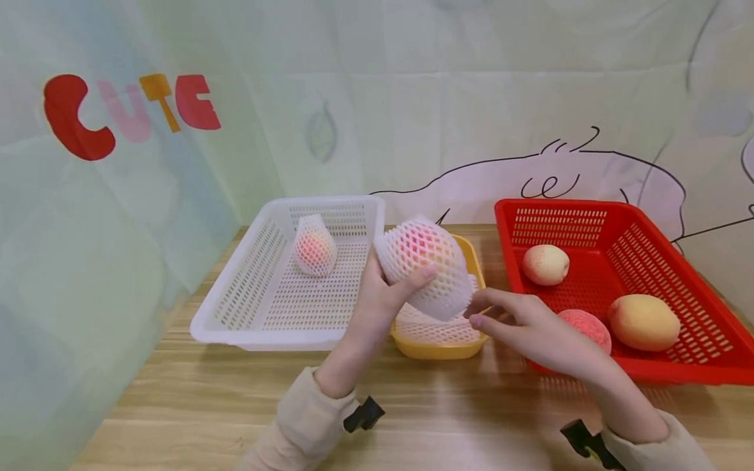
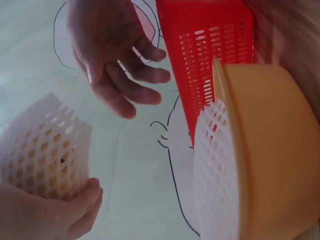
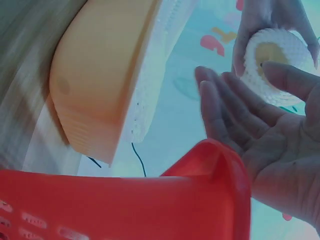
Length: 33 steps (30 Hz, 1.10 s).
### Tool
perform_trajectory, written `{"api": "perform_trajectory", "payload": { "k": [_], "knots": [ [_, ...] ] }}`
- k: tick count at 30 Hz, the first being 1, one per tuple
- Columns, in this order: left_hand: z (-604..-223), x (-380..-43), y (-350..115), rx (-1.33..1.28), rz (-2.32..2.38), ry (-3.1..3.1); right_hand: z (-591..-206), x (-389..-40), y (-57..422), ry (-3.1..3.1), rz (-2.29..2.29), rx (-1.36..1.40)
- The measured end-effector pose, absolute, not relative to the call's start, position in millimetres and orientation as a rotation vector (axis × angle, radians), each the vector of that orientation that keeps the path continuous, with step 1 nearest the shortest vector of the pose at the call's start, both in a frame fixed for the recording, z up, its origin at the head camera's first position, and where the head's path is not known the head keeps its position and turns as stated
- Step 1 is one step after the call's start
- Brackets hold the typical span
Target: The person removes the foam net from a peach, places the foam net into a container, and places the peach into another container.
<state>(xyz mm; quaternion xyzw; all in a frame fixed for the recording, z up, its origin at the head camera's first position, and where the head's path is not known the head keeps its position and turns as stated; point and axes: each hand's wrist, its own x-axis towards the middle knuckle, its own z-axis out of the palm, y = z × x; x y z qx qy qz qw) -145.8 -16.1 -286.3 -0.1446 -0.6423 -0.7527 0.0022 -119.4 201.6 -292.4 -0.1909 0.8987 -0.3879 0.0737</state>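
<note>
My left hand [image 1: 385, 294] grips a pink-and-yellow fruit in a white foam net [image 1: 427, 265], held tilted above the yellow basket [image 1: 438, 350]. The thumb lies across the net's near side. In the right wrist view, yellow skin of the netted fruit [image 3: 270, 52] shows through the net's round end. My right hand [image 1: 530, 327] is beside the net's lower right end, fingers loosely bent and holding nothing. The left wrist view shows this right hand [image 2: 117, 55] apart from the net. More white foam nets [image 1: 436, 327] lie in the yellow basket.
At left stands a white basket [image 1: 215, 314] with one netted fruit [image 1: 316, 248]. The red basket [image 1: 707, 373] at right holds a pale peach-like fruit [image 1: 546, 265], a pink round fruit [image 1: 586, 327] and a yellow mango-like fruit [image 1: 644, 322]. A printed cloth [image 1: 412, 98] hangs behind the wooden table [image 1: 194, 405].
</note>
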Motion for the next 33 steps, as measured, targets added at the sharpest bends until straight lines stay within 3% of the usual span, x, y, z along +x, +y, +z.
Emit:
{"api": "perform_trajectory", "payload": {
  "k": [33],
  "knots": [
    [-294,-147,-14,-0.597,-2.389,-1.755,-308,-116,178,2.571,-1.577,-0.606]
  ]
}}
